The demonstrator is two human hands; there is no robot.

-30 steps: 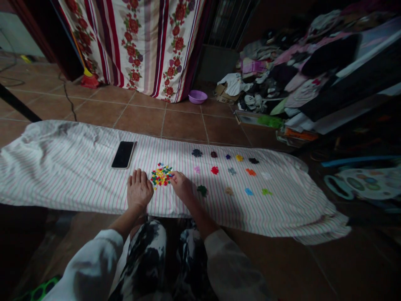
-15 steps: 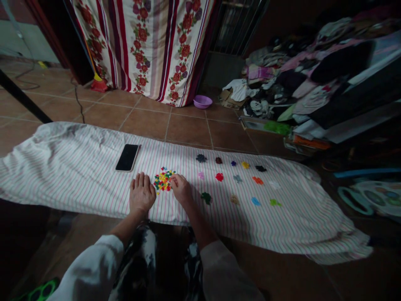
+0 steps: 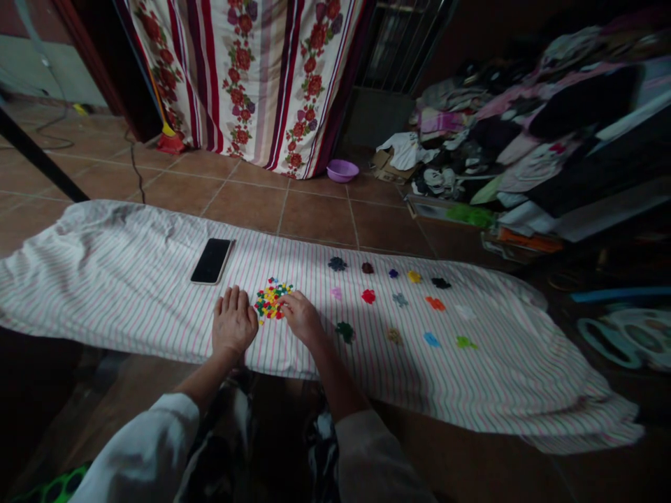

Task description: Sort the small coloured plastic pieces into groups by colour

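A mixed pile of small red, yellow and green pieces (image 3: pixel 271 300) lies on the striped cloth (image 3: pixel 293 353). Just left of it my left hand (image 3: pixel 233 323) rests flat, fingers stretched out, holding nothing. My right hand (image 3: pixel 301 314) is at the pile's right edge with its fingertips pinched together over the pieces; anything between them is too small to make out. Right of this hand are several small heaps sorted by colour, among them a red heap (image 3: pixel 368 297), a dark green heap (image 3: pixel 344 332), a pink heap (image 3: pixel 336 293) and an orange heap (image 3: pixel 435 303).
A phone (image 3: pixel 212 260) lies on the cloth beyond my left hand. Past the cloth, a purple basin (image 3: pixel 342 170) stands on the tiled floor before a flowered curtain (image 3: pixel 272 91). Clothes (image 3: pixel 493 133) are heaped at the right, and a broom (image 3: pixel 170 140) stands at the left.
The view has shifted slightly. My right hand's pinched fingers have moved a little further into the mixed pile, while my left hand stays flat beside it.
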